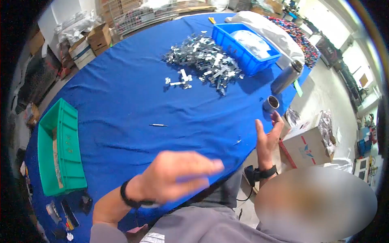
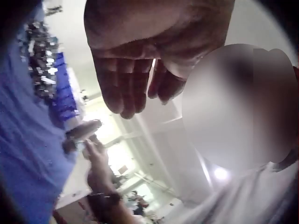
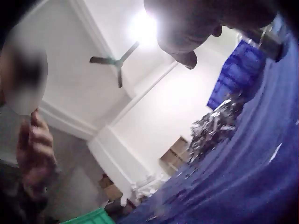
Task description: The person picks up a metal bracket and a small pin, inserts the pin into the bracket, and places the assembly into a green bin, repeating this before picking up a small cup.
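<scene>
Both hands are raised off the round table, covered in blue cloth (image 1: 121,101), and hold nothing. My left hand (image 1: 178,174) hovers blurred over the near edge with its fingers stretched out; the left wrist view shows the fingers (image 2: 126,88) loosely bent and empty. My right hand (image 1: 268,135) stands upright by the table's right edge, fingers spread, just below a small metal cup (image 1: 270,104). A heap of small metal parts (image 1: 206,58) lies at the far side. A thin metal pin (image 1: 158,125) and a tiny metal piece (image 1: 237,141) lie nearer.
A blue bin (image 1: 245,46) with a plastic bag stands beside the heap. A steel bottle (image 1: 287,77) is at the right edge. A green bin (image 1: 60,148) sits at the left edge, with small dark items (image 1: 67,214) below it. A cardboard box (image 1: 306,148) stands on the floor at right.
</scene>
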`<state>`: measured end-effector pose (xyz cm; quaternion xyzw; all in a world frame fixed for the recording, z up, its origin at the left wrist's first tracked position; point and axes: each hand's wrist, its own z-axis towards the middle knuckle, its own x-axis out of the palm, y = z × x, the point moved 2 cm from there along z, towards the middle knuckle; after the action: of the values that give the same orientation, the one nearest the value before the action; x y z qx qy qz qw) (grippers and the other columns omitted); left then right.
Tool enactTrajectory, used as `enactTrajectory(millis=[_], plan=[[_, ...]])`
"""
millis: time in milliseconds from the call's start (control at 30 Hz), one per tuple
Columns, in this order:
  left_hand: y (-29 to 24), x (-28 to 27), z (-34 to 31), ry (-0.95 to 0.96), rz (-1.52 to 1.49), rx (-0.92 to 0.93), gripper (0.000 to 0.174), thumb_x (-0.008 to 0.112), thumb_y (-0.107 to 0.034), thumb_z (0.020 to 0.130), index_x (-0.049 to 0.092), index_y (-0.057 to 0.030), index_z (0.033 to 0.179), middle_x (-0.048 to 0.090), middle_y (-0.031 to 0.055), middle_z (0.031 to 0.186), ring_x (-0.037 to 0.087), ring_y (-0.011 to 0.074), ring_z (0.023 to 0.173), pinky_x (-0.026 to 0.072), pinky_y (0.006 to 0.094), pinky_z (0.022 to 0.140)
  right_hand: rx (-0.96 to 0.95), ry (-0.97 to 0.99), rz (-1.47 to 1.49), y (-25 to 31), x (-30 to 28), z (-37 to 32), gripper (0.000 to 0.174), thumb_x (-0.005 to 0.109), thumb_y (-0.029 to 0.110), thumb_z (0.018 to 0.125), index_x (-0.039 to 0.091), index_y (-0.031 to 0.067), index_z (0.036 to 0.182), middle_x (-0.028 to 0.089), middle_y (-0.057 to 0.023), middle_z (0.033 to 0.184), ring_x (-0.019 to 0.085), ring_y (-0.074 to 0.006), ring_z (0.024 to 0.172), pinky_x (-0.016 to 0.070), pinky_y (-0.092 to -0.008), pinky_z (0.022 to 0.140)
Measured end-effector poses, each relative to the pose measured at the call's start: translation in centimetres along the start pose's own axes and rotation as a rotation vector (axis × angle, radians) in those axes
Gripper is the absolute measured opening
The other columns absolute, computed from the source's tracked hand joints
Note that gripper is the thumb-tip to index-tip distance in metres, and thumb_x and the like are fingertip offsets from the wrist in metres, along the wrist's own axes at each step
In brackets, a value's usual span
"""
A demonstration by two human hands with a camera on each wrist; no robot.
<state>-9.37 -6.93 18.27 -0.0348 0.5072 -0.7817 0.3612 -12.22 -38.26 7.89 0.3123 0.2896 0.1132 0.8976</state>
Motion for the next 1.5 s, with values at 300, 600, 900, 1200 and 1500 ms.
enactTrajectory(millis=[300,600,900,1200,1500], plan=[[19.0,1.4,-0.8,-0.330,-0.326,-0.677,0.031,0.061,-0.014,0.097,0.063,0.0023,0.123,0.070,0.0116,0.105,0.066,0.0132,0.083,0.0556,0.0264,0.070,0.225,0.080,-0.137,-13.9,0.4,5.4,0.090,0.081,0.033,0.078,0.034,-0.0120,0.140,0.047,-0.0269,0.136,0.047,-0.0380,0.128,0.0363,-0.0418,0.109],[19.6,2.0,-2.0,-0.425,-0.234,-0.614,0.030,0.069,-0.014,0.092,0.067,0.0007,0.117,0.070,0.0045,0.090,0.064,0.0081,0.076,0.0546,0.0236,0.065,0.254,0.126,-0.100,-15.4,2.7,6.2,0.082,0.083,0.027,0.075,0.038,-0.0056,0.136,0.060,-0.0231,0.122,0.059,-0.0354,0.114,0.0447,-0.0402,0.099],[19.6,2.2,-2.0,-0.471,-0.175,-0.575,0.030,0.070,-0.015,0.091,0.068,0.0020,0.116,0.071,0.0059,0.088,0.064,0.0077,0.072,0.0544,0.0242,0.065,0.242,0.140,-0.089,-14.2,2.7,6.6,0.065,0.082,0.025,0.077,0.047,-0.0008,0.125,0.064,-0.0177,0.112,0.064,-0.0315,0.104,0.0484,-0.0393,0.092],[19.5,2.1,-2.1,-0.448,-0.163,-0.596,0.029,0.067,-0.015,0.093,0.067,0.0014,0.117,0.070,0.0052,0.090,0.065,0.0084,0.076,0.0542,0.0238,0.066,0.110,0.137,0.083,-9.5,1.0,6.3,0.064,0.083,0.014,0.073,0.049,0.0003,0.126,0.063,-0.0131,0.112,0.062,-0.0248,0.104,0.0483,-0.0361,0.094],[20.0,2.3,-2.2,-0.440,-0.190,-0.601,0.027,0.065,-0.015,0.094,0.068,0.0001,0.117,0.072,0.0072,0.094,0.066,0.0098,0.077,0.0550,0.0239,0.067,-0.030,0.330,0.250,6.7,-3.6,3.9,0.062,0.083,0.011,0.071,0.051,0.0003,0.124,0.065,-0.0111,0.113,0.063,-0.0199,0.106,0.0488,-0.0334,0.094]])
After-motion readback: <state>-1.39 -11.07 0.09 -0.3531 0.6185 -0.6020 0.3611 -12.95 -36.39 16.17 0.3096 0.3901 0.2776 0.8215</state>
